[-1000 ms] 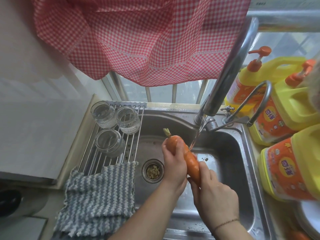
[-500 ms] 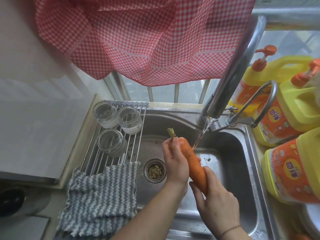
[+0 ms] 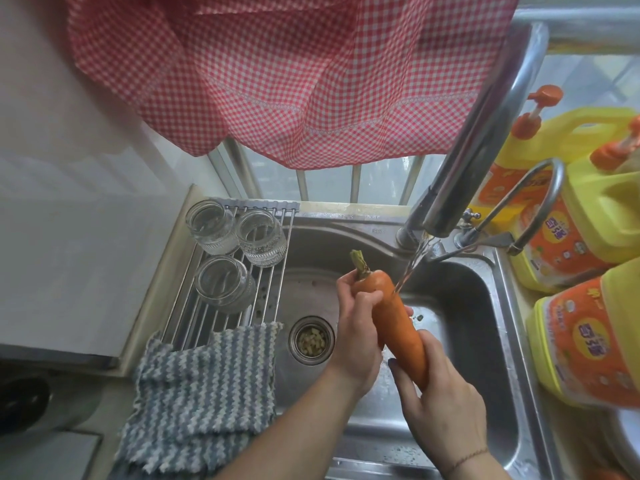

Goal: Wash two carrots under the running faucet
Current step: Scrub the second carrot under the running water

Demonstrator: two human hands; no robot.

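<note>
One orange carrot [image 3: 394, 320] with a short green stub slants over the steel sink [image 3: 485, 306]. A thin stream of water from the chrome faucet [image 3: 478, 133] lands on its thick upper part. My left hand [image 3: 356, 327] grips the carrot near the top, fingers curled round it. My right hand [image 3: 446, 407] holds the narrow lower end, which is hidden in my palm. No second carrot is in view.
Three upturned glass jars [image 3: 225, 258] stand on a wire rack [image 3: 270, 299] over the sink's left side, with a striped cloth [image 3: 201, 393] draped below. A drain strainer [image 3: 311, 341] sits left of my hands. Yellow detergent jugs [image 3: 588, 334] crowd the right. A red checked curtain [image 3: 277, 71] hangs overhead.
The carrot has turned and slid in my hands, so more of its length shows between them. Its thick end has shifted up under the stream.
</note>
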